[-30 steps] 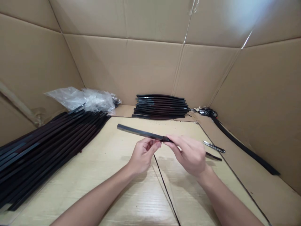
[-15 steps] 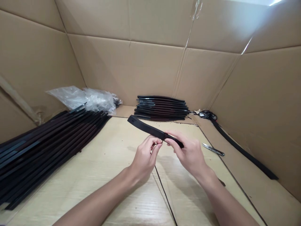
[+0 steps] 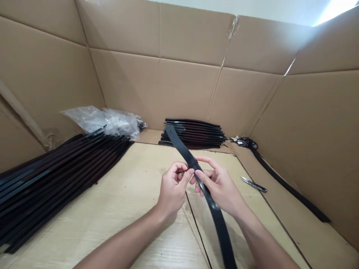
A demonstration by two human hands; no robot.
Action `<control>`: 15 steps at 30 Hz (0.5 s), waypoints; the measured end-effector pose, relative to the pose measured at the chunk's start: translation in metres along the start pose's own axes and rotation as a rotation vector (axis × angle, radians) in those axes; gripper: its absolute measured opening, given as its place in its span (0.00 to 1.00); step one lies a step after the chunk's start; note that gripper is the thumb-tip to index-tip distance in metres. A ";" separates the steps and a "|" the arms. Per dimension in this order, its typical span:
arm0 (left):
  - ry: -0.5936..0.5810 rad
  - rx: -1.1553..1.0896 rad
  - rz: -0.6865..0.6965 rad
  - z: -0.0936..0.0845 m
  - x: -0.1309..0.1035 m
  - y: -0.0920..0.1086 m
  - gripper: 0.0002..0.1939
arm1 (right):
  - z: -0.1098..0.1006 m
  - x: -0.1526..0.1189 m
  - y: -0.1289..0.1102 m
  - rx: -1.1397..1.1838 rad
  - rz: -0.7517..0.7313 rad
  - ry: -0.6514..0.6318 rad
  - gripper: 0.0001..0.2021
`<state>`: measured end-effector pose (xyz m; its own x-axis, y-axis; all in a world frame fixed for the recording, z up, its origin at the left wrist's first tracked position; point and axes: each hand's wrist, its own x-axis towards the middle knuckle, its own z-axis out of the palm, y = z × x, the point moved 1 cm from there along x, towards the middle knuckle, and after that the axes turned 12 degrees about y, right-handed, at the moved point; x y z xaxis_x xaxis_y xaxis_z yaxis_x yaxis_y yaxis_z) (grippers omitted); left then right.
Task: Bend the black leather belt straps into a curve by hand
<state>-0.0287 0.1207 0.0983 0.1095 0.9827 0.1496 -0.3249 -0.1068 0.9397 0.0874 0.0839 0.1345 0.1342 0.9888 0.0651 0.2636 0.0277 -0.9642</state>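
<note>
A long, black, slightly curved strap (image 3: pixel 220 228) runs from the far middle of the table down to the bottom edge, its broad face showing and a small hole at its far end. My right hand (image 3: pixel 223 185) holds it around the middle, thumb on top and fingers behind. Close against the strap's left side, my left hand (image 3: pixel 174 186) pinches a thin black cord (image 3: pixel 196 224). The cord trails down from my hands towards the bottom edge. Where cord and strap meet is partly hidden by my fingers.
Many black strips (image 3: pixel 64 172) lie piled at left, beside clear plastic bags (image 3: pixel 117 121). A second stack (image 3: pixel 196 132) stands at the back. Small thread snips (image 3: pixel 254 184) and a long black strip (image 3: pixel 288 186) lie at right. Cardboard walls (image 3: pixel 182 89) surround the table.
The strap has turned in my right hand: its far end points more away from me, and its near part now shows reaching down to the bottom edge. My left hand stays beside it.
</note>
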 end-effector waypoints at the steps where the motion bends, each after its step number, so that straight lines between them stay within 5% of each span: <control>1: 0.010 -0.017 0.002 -0.001 0.001 0.001 0.20 | 0.002 0.000 0.001 -0.002 -0.009 -0.013 0.34; 6: 0.153 0.015 0.097 -0.008 0.004 0.000 0.20 | 0.008 0.001 0.008 -0.006 -0.036 0.001 0.35; 15: 0.198 0.036 0.119 -0.009 0.005 -0.008 0.23 | 0.008 0.005 0.017 -0.045 -0.083 0.080 0.34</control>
<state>-0.0336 0.1282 0.0885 -0.1151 0.9729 0.2005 -0.2905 -0.2260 0.9298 0.0850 0.0908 0.1162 0.1860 0.9684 0.1660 0.3195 0.1001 -0.9423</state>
